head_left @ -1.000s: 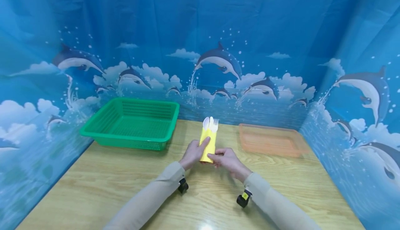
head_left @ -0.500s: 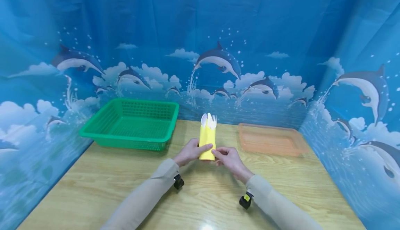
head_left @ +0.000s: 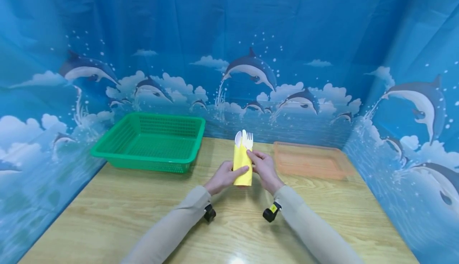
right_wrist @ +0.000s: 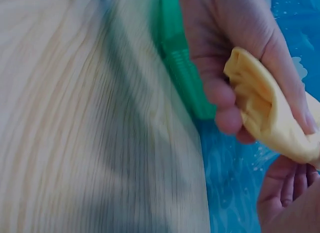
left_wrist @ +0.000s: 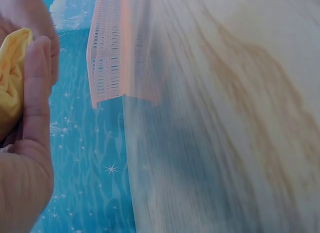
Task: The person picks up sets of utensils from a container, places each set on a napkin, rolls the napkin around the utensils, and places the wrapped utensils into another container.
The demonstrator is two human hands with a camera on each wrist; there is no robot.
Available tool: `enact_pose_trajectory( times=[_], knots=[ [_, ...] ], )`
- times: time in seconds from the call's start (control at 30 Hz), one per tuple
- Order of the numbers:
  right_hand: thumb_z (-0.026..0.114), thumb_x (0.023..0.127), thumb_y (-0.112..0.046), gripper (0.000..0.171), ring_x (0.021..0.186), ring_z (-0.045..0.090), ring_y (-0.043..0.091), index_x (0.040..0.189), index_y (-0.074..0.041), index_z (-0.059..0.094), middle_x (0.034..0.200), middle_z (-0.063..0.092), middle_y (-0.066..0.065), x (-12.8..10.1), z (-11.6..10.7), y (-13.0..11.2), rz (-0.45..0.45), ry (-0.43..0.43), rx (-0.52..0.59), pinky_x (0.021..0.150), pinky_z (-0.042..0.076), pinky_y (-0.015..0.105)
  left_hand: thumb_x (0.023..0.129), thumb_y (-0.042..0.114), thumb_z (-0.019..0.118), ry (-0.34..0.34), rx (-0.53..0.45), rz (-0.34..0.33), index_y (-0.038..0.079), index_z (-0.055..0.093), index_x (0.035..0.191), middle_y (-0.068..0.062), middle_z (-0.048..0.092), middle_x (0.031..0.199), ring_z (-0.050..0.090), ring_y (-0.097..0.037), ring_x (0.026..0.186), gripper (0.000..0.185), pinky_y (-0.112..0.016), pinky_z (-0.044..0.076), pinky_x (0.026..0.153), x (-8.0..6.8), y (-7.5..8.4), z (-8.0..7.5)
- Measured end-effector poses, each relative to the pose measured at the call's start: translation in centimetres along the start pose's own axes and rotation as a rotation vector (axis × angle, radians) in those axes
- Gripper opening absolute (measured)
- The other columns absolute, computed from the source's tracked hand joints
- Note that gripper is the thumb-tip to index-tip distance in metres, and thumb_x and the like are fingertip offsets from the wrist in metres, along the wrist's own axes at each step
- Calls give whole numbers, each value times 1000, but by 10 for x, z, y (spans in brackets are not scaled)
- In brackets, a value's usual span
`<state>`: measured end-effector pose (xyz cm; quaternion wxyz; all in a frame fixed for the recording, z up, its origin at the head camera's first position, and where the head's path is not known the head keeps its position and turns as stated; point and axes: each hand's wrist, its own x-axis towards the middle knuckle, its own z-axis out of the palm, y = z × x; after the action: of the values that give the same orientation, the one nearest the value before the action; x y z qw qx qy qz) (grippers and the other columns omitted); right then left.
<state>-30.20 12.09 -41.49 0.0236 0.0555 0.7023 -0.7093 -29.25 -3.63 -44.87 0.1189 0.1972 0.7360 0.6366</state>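
Observation:
A folded yellow napkin (head_left: 242,179) is held up over the table in the head view. From its top stick out a white spoon (head_left: 238,139), a knife (head_left: 244,135) and a fork (head_left: 250,139), side by side. My left hand (head_left: 223,177) grips the napkin's left side, thumb across its front. My right hand (head_left: 264,170) pinches the upper right edge, its thumb just below the fork's tines. The right wrist view looks at the bundle's end, where the napkin (right_wrist: 267,110) shows gathered folds between thumb and fingers.
A green plastic basket (head_left: 147,161) stands at the back left of the wooden table (head_left: 229,232). At the back right lies a shallow orange basket (head_left: 308,171). A blue dolphin-print curtain (head_left: 201,25) closes off the back and both sides.
My right hand has moved from the napkin's lower right edge up to its top, near the fork. The bundle has shifted slightly right since half a second ago; my left hand keeps its grip.

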Motion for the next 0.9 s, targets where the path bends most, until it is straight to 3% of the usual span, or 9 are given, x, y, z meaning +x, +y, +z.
enact_pose_trajectory(
  times=[0.33,0.43,0.57,0.67,0.9],
  knots=[
    [65,96,-25,35,96,62,15,122,-1,66,112,66,6,1,5,-3,66,66,137,77,56,28,95,44,62,19,-26,-26,5,64,112,-11,71,91,70,-21,74,42,-38,60,67,-1,1,1],
    [66,94,-20,32,91,62,14,120,-1,66,102,67,2,0,6,-3,77,86,220,77,54,27,95,44,62,17,-47,-31,5,63,113,-11,71,92,70,-23,75,43,-40,60,68,-1,1,2],
    [68,93,-16,17,83,61,12,105,-5,71,87,67,-3,-1,8,-2,66,137,309,74,53,25,95,43,62,28,-49,-29,5,63,113,-11,71,92,71,-22,75,43,-39,60,68,-1,0,5],
    [69,92,-17,11,82,61,12,98,-8,72,85,67,-4,0,8,0,59,159,324,72,53,26,95,43,62,36,-32,-21,5,63,113,-11,71,92,70,-22,75,41,-37,60,67,-1,0,6],
    [67,94,-20,27,88,62,15,115,-4,68,93,68,0,0,7,1,66,176,293,75,54,27,95,41,62,44,0,7,3,65,107,-11,71,86,69,-18,70,41,-39,60,66,-1,-3,8]
  ],
)
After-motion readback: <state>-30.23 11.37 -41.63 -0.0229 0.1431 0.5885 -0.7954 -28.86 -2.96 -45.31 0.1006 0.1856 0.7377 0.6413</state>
